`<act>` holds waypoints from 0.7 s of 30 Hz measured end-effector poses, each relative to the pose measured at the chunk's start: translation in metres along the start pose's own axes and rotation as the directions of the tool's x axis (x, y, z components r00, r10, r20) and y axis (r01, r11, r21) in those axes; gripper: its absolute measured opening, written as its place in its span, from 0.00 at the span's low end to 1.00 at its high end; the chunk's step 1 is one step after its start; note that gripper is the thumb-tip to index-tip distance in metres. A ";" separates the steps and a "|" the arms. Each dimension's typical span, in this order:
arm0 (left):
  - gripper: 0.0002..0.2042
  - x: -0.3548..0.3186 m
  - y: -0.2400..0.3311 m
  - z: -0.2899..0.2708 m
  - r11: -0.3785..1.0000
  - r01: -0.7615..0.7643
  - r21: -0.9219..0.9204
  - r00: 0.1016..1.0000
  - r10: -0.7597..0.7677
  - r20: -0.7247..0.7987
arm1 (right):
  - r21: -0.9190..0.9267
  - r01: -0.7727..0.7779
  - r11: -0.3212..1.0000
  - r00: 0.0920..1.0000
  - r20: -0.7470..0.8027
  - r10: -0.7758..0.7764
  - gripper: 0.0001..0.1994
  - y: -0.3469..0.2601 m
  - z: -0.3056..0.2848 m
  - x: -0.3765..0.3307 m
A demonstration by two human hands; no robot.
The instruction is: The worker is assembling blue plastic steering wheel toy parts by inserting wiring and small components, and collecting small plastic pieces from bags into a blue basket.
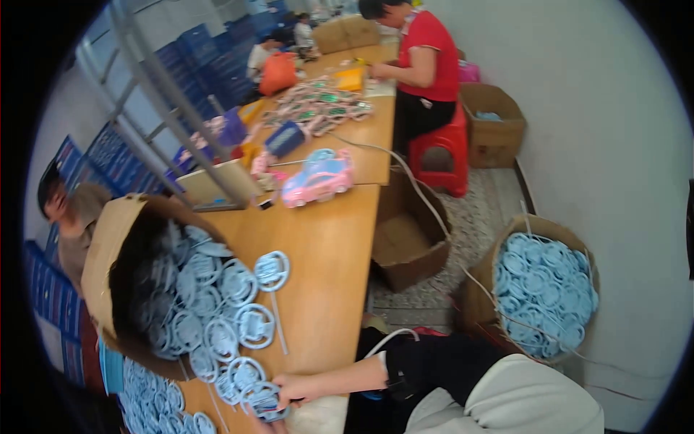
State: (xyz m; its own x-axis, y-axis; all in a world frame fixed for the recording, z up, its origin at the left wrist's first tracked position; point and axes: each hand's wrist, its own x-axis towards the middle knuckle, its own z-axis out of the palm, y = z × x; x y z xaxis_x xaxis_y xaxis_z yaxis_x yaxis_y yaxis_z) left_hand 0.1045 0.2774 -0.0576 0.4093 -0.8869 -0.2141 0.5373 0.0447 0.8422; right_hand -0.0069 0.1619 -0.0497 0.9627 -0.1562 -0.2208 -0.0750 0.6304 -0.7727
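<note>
My right hand (295, 390) reaches in from the right and is closed on the edge of a light blue toy steering wheel (262, 400) at the table's near edge. Just below, at the picture's lower rim, my left hand (266, 425) shows only in part, its fingers at the same wheel; their grip is mostly hidden. A large cardboard box (119, 260) lies tipped on the table, its opening facing me. More light blue wheels (238, 282) spill from it toward my hands. One wheel (272, 270) with a thin white stick lies apart on the wood.
A pink and blue toy car (318, 179) stands farther along the table (318, 253), before a heap of pink parts (318, 101). A person in red (434, 65) sits on a red stool (442, 155). Boxes (408, 239) and a box of blue wheels (546, 289) stand on the floor; a cable (426, 199) hangs between.
</note>
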 end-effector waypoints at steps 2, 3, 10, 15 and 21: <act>0.19 0.007 -0.010 0.010 0.992 0.117 0.041 0.992 -0.119 0.045 | -0.076 -0.022 0.997 0.999 -0.038 0.019 0.15 0.011 -0.010 0.008; 0.19 0.009 -0.013 0.013 0.984 0.168 0.065 0.983 -0.172 0.064 | -0.083 0.011 0.997 0.997 -0.069 -0.016 0.15 0.016 -0.009 0.011; 0.19 0.014 -0.004 0.012 0.930 0.330 0.164 0.934 -0.346 0.087 | -0.168 -0.023 0.986 0.998 -0.068 0.011 0.12 0.025 0.003 0.041; 0.19 -0.010 -0.002 0.004 0.989 -0.112 0.097 0.965 0.131 -0.225 | 0.002 0.031 1.000 0.993 0.117 -0.031 0.13 0.019 -0.001 0.005; 0.15 -0.016 -0.015 0.017 0.963 -0.268 -0.042 0.847 0.214 -0.487 | -0.130 -0.237 0.963 0.964 0.091 0.250 0.12 -0.012 -0.015 -0.013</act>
State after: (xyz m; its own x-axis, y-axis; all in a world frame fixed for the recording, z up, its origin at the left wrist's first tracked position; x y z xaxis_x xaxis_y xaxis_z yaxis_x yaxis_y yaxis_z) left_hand 0.0771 0.2835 -0.0587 0.8206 -0.5178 -0.2420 0.4389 0.2998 0.8470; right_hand -0.0227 0.1450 -0.0461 0.9330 0.0758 -0.3519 -0.3342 0.5453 -0.7687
